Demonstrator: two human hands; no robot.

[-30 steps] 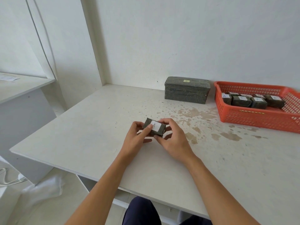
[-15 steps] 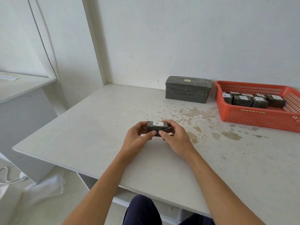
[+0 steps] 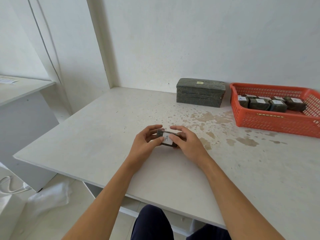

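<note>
- Head view: the small block (image 3: 167,138), dark-wrapped and bearing a white label marked A, sits between both hands over the near middle of the counter (image 3: 97,129). It is well apart from the orange basket (image 3: 277,122) and from the large wrapped box (image 3: 200,96) by the back wall.
- The left grip (image 3: 145,144) is curled round the block's left end, with the thumb tip on the edge of the label. The right grip (image 3: 187,144) pinches the right end in the same way, fingers over the far side. Neither holds anything else.
- Whether the block's underside rests on the counter or hangs just above it cannot be told, as the hands hide it.
- As a judgement, the work is the turning over and checking of one labelled block, and it is in mid-course. The block is firmly in hand and has not been put down anywhere.
- Several like blocks (image 3: 259,104) with white labels lie in the basket. Whether they are finished or waiting cannot be told.
- What seems left is to finish with this block and put it in its place.
- Half a second ago the label lay on top, seen nearly edge-on, with the block's dark long side facing the camera. Now the block has been tipped so that the label faces up and the A reads plainly.
- A second ago the label also showed, but the block was skewed between the fingers.
- Both hands have stayed at about the same spot on the counter, and the basket and the large box have not moved.
</note>
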